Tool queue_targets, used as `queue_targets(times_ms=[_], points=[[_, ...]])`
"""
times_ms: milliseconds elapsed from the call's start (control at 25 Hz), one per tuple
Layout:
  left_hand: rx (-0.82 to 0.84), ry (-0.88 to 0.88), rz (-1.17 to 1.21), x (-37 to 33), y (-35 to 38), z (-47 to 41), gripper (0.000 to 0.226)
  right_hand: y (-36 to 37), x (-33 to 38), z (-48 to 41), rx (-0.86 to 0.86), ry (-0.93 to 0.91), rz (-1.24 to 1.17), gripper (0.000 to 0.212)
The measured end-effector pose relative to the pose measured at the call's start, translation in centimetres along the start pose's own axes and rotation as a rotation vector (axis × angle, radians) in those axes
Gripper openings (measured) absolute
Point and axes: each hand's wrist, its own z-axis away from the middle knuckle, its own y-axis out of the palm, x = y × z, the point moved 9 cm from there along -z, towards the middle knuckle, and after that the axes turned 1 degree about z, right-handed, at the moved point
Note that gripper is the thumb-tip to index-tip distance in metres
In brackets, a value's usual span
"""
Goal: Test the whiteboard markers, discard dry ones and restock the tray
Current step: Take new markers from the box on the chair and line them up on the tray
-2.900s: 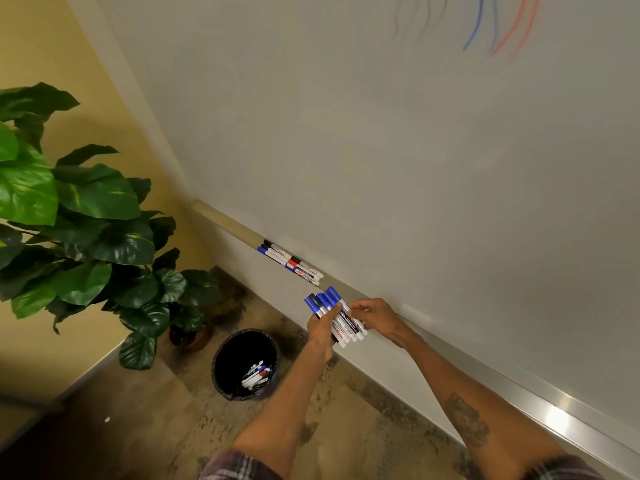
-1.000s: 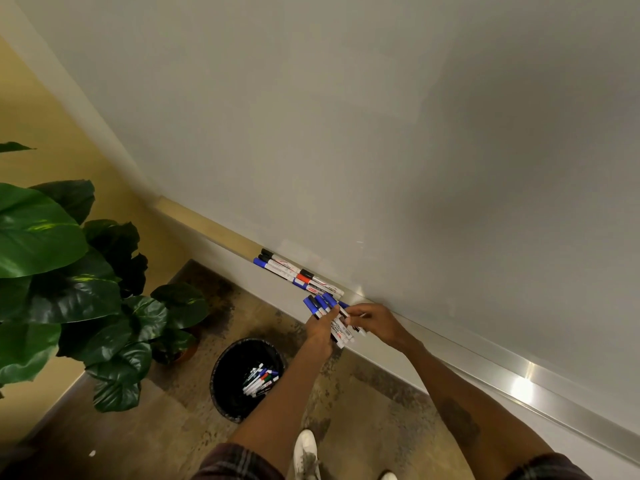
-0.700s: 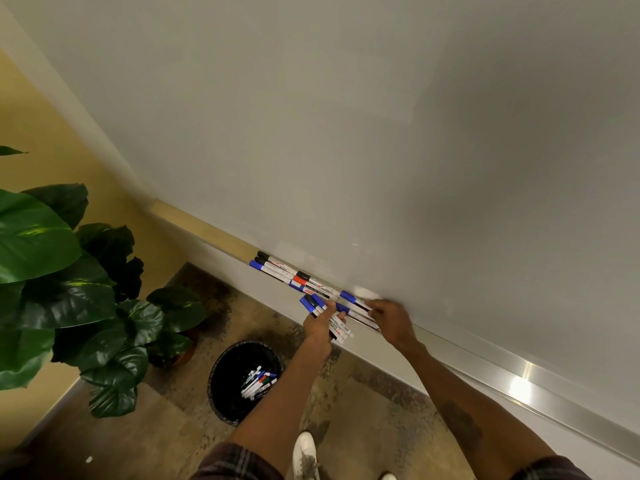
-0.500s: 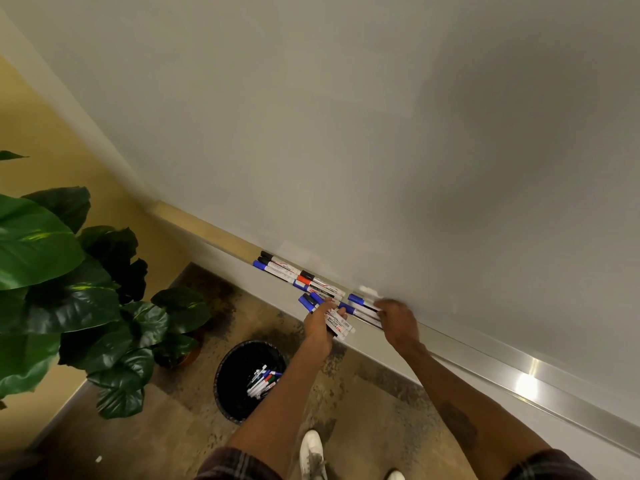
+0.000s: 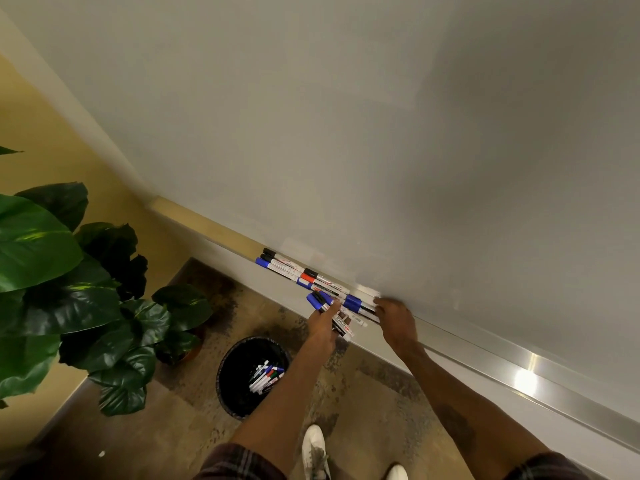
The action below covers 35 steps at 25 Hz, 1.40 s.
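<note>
Quick count from my feed: one whiteboard (image 5: 346,133), one tray (image 5: 485,351), one bin (image 5: 221,370), one potted plant (image 5: 69,289), two white shoes (image 5: 313,452). Two grips: left grip (image 5: 322,323), right grip (image 5: 396,320). For markers on the tray (image 5: 287,268) I get about seven. The bunch (image 5: 341,322) in the left grip and the pile (image 5: 266,375) in the bin are too jumbled to count.

Left hand (image 5: 320,325) gripping markers (image 5: 343,323), right hand (image 5: 395,318) at tray (image 5: 485,356); bin (image 5: 223,379) below
</note>
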Motion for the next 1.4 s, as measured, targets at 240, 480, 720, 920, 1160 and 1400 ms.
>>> queue_targets(times_ms=[240,480,720,920,1160,1400], points=[[0.064,0.051,0.037,0.5,2.6,0.9,0.035,-1.0,2.5,0.5,0.166,-0.086,-0.499,0.024],[0.091,0.025,0.075,1.0,3.4,1.8,0.032,-2.2,1.2,0.7,0.044,-0.125,-0.328,0.022],[0.092,-0.017,0.108,1.1,2.6,1.8,0.011,-0.9,-0.5,0.6,-0.078,-0.02,0.246,0.034],[0.121,-0.055,0.084,0.9,2.3,1.2,0.021,0.5,0.2,0.0,-0.065,-0.004,0.35,0.035],[0.135,-0.048,0.07,0.1,2.0,0.6,0.025,1.2,0.2,-0.2,-0.011,-0.024,0.292,0.043],[0.169,0.007,0.033,-0.3,3.0,1.4,0.025,-0.5,1.1,-0.1,-0.079,-0.099,0.136,0.028]])
